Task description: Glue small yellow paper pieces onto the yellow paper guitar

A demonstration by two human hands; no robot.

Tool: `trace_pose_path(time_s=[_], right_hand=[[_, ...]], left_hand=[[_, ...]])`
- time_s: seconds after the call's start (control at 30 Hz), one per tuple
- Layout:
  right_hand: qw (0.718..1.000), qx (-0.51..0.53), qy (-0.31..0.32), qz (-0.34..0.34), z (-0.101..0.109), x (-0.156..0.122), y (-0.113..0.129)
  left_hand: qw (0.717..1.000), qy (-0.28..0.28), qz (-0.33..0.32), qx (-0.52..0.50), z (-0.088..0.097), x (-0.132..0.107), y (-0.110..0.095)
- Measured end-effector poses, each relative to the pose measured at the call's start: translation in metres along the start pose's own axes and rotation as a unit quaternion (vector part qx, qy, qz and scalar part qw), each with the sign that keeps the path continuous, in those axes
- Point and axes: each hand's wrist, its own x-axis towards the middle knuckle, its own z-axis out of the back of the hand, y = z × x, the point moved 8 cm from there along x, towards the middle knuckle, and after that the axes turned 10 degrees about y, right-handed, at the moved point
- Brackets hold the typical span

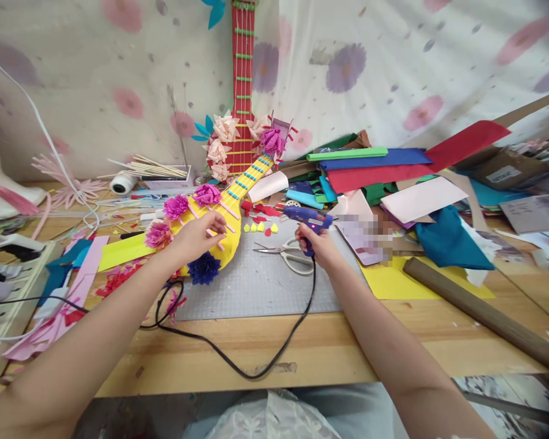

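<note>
My right hand is wrapped round the handle of a blue hot glue gun, its nozzle pointing left and its black cord hanging down. Over the yellow paper lute is my left hand, its fingers curled together; whatever may be in them is too small to make out. Pink and magenta paper flowers and a dark blue flower edge the lute's body. Scissors with pale handles lie on the grey cutting mat, near small yellow and red paper pieces.
Behind stands a red paper instrument with pale flowers. Coloured paper sheets pile up at the back right. A phone and a brown roll lie at right. A power strip sits at left.
</note>
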Motion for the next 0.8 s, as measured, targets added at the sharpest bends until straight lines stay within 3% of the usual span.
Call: trace_pose_path(time_s=[0.13,0.3,0.43,0.8], right_hand=[[0.996,0.02,-0.086,0.03,0.038,-0.007,-0.015],[0.99,0.045,-0.126,0.042,0.059,-0.006,-0.027],[0.99,0.031,-0.134,0.04,0.062,-0.006,-0.028],[0.989,0.04,-0.137,0.029,0.061,-0.008,-0.029]], left_hand=[[0.975,0.049,-0.023,0.214,-0.008,0.0,-0.004],[0.922,0.077,-0.038,0.377,-0.019,0.004,-0.004],[0.901,0.096,-0.05,0.419,-0.026,0.006,-0.004],[0.891,0.117,-0.047,0.435,-0.03,0.007,-0.005]])
